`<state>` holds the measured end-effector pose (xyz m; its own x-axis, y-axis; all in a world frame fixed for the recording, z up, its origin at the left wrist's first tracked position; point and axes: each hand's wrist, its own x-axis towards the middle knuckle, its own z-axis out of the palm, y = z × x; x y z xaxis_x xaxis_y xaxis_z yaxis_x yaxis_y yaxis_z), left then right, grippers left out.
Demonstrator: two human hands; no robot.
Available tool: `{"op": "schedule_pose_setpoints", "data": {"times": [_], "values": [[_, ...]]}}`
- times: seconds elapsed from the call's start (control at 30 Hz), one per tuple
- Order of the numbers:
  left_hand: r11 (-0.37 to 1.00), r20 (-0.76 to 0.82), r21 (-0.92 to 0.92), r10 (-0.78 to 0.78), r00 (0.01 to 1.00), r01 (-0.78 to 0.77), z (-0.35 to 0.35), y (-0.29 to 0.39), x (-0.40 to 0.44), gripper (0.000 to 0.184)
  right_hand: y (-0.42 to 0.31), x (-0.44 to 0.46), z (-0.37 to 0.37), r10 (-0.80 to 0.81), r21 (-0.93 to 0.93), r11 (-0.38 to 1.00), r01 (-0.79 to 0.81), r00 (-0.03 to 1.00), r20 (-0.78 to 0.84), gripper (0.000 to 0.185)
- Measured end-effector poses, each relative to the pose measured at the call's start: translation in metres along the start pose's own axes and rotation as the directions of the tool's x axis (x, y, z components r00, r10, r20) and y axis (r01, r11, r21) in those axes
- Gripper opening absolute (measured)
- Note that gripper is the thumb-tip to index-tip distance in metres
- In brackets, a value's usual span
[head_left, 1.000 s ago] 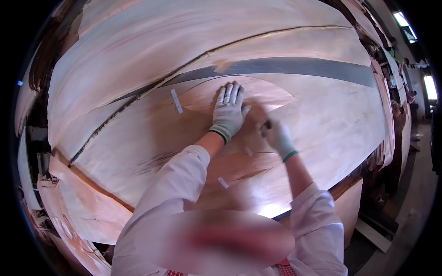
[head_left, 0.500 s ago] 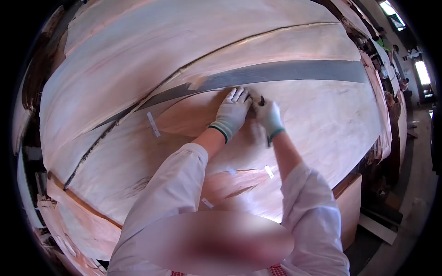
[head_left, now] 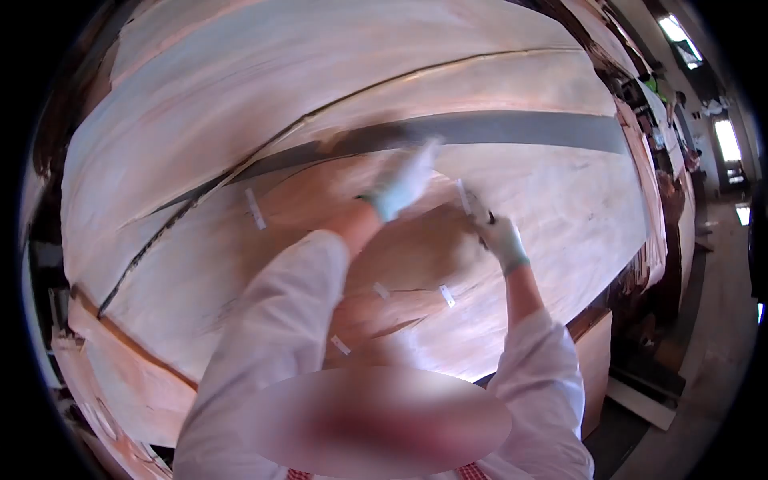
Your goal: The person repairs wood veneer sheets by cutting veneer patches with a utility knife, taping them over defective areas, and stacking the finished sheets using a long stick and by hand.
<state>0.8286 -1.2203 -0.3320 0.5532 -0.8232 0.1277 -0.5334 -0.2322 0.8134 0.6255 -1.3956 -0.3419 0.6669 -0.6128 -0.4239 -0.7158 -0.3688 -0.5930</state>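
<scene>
A thin, pale wood veneer sheet (head_left: 560, 192) lies spread out before me. My left hand (head_left: 404, 180), in a white glove with a green cuff, is smeared by motion over a pinkish veneer piece (head_left: 320, 188); its fingers are too blurred to read. My right hand (head_left: 502, 238), gloved alike, is closed around a small dark tool (head_left: 483, 228), whose kind I cannot make out. Just left of the right fingertips, a white tape strip (head_left: 462, 197) lies at the edge of the pinkish piece. Another tape strip (head_left: 446, 296) sits lower down.
A dark grey band (head_left: 512, 128) runs between the veneer sheets. A long dark split (head_left: 200, 204) crosses the left side. More tape strips (head_left: 255, 210) dot the surface. Stacked veneer (head_left: 588, 360) with ragged edges stands at the right, beside a walkway (head_left: 720, 304).
My right hand has moved right and down, away from the left hand, with the dark tool. A tape strip now shows where the hands were. My left hand has lifted into a blur.
</scene>
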Motion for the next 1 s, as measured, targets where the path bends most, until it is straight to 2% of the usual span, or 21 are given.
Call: {"op": "schedule_pose_setpoints", "data": {"times": [0.03, 0.07, 0.1, 0.17, 0.2, 0.23, 0.3, 0.33, 0.4, 0.43, 0.5, 0.53, 0.57, 0.6, 0.63, 0.73, 0.77, 0.83, 0.87, 0.93, 1.0], "values": [[0.988, -0.239, -0.068, 0.117, 0.964, -0.137, -0.020, -0.022, -0.023, 0.037, -0.006, -0.033, 0.004, 0.015, 0.137, 0.991, -0.009, 0.999, -0.046, 0.031], [0.977, -0.415, -0.089, 0.139, 0.899, -0.192, -0.055, -0.026, -0.067, 0.039, -0.011, -0.068, 0.013, 0.029, 0.269, 0.963, -0.009, 0.997, -0.073, 0.031], [0.996, -0.367, 0.069, -0.022, 0.930, 0.051, -0.109, -0.019, -0.125, 0.040, -0.010, -0.099, 0.027, 0.064, 0.332, 0.942, -0.042, 0.996, -0.054, 0.032], [0.897, -0.577, 0.257, -0.157, 0.802, 0.360, -0.177, -0.043, -0.273, 0.042, -0.015, -0.164, 0.064, 0.105, 0.455, 0.884, -0.104, 0.994, 0.022, 0.026], [0.886, -0.755, -0.058, -0.340, 0.560, 0.460, -0.197, -0.044, -0.347, 0.033, -0.014, -0.191, 0.089, 0.132, 0.478, 0.865, -0.149, 0.989, 0.070, 0.023], [0.831, -0.854, 0.008, -0.284, 0.436, 0.557, -0.218, -0.064, -0.442, 0.033, -0.018, -0.213, 0.115, 0.108, 0.463, 0.872, -0.159, 0.985, 0.135, 0.021], [0.655, -0.969, -0.110, -0.236, 0.065, 0.747, -0.232, -0.060, -0.587, 0.035, -0.037, -0.252, 0.153, -0.017, 0.398, 0.911, -0.107, 0.955, 0.296, 0.012], [0.581, -0.979, -0.192, -0.175, -0.109, 0.791, -0.230, -0.053, -0.651, 0.037, -0.051, -0.270, 0.172, -0.067, 0.354, 0.932, -0.074, 0.926, 0.371, 0.011], [0.291, -0.946, -0.324, -0.119, -0.302, 0.900, -0.199, -0.035, -0.752, 0.044, -0.081, -0.311, 0.207, -0.335, 0.344, 0.920, 0.185, 0.826, 0.452, 0.018], [0.210, -0.893, -0.445, -0.176, -0.413, 0.871, -0.182, -0.021, -0.774, 0.051, -0.100, -0.329, 0.226, -0.454, 0.351, 0.883, 0.311, 0.756, 0.471, 0.022], [0.110, -0.873, -0.428, -0.308, -0.379, 0.897, -0.134, -0.016, -0.807, 0.059, -0.123, -0.351, 0.266, -0.433, 0.258, 0.901, 0.350, 0.660, 0.614, 0.030], [0.182, -0.782, -0.575, -0.409, -0.471, 0.798, -0.118, -0.014, -0.811, 0.066, -0.135, -0.366, 0.284, -0.410, 0.211, 0.904, 0.372, 0.613, 0.675, 0.035], [0.198, -0.712, -0.649, -0.497, -0.496, 0.734, -0.101, -0.011, -0.814, 0.073, -0.153, -0.382, 0.301, -0.419, 0.173, 0.884, 0.435, 0.570, 0.707, 0.038], [0.201, -0.568, -0.784, -0.614, -0.548, 0.587, -0.097, 0.000, -0.787, 0.078, -0.163, -0.377, 0.323, -0.423, 0.154, 0.860, 0.487, 0.511, 0.748, 0.041], [0.152, -0.586, -0.754, -0.594, -0.551, 0.639, -0.068, -0.014, -0.781, 0.079, -0.167, -0.374, 0.333, -0.428, 0.127, 0.824, 0.553, 0.458, 0.780, 0.043], [0.126, -0.362, -0.900, -0.748, -0.556, 0.416, -0.052, 0.020, -0.788, 0.073, -0.144, -0.416, 0.381, -0.538, 0.267, 0.724, 0.636, 0.279, 0.796, 0.043], [0.203, -0.303, -0.943, -0.852, -0.428, 0.263, -0.040, 0.026, -0.804, 0.068, -0.143, -0.428, 0.383, -0.475, 0.198, 0.732, 0.652, 0.279, 0.835, 0.038], [0.266, -0.260, -0.961, -0.962, -0.087, -0.074, -0.037, 0.043, -0.825, 0.059, -0.147, -0.460, 0.380, -0.489, 0.180, 0.711, 0.680, 0.295, 0.821, 0.035], [0.296, -0.297, -0.940, -0.955, -0.021, -0.167, -0.034, 0.051, -0.828, 0.055, -0.145, -0.476, 0.379, -0.498, 0.171, 0.701, 0.692, 0.304, 0.812, 0.033], [0.325, -0.381, -0.874, -0.919, 0.097, -0.361, -0.066, 0.111, -0.801, 0.049, -0.135, -0.502, 0.383, -0.582, 0.243, 0.585, 0.774, 0.192, 0.790, 0.028], [0.331, -0.321, -0.944, -0.912, 0.254, -0.005, -0.065, 0.115, -0.812, 0.063, -0.136, -0.542, 0.388, -0.662, 0.367, 0.431, 0.824, 0.012, 0.750, 0.026]]}}
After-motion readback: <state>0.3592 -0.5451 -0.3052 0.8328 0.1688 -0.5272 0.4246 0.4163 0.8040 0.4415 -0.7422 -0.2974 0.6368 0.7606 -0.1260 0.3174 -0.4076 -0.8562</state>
